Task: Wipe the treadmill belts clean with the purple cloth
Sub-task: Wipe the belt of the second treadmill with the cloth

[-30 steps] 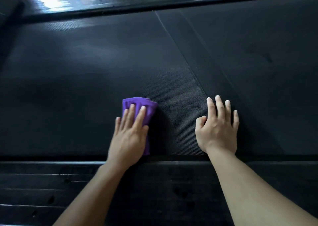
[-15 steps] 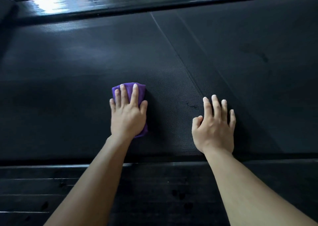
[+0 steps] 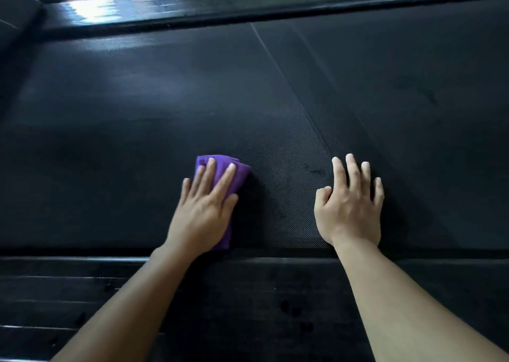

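1 purple cloth (image 3: 237,175), 1 belt (image 3: 132,108), 2 hands: L hand (image 3: 203,215), R hand (image 3: 349,215)

The treadmill belt (image 3: 137,141) is matt black, with a fine woven grain that shows most clearly in the lit patch near the middle (elsewhere it sinks into shadow). A thin seam (image 3: 289,91) crosses it diagonally. The purple cloth (image 3: 241,175) looks like soft, plush fabric, folded. The far side rail (image 3: 248,1) is smooth, glossy black, with bright glare at its left. The near side rail (image 3: 82,293) is duller, ribbed lengthwise and spotted.
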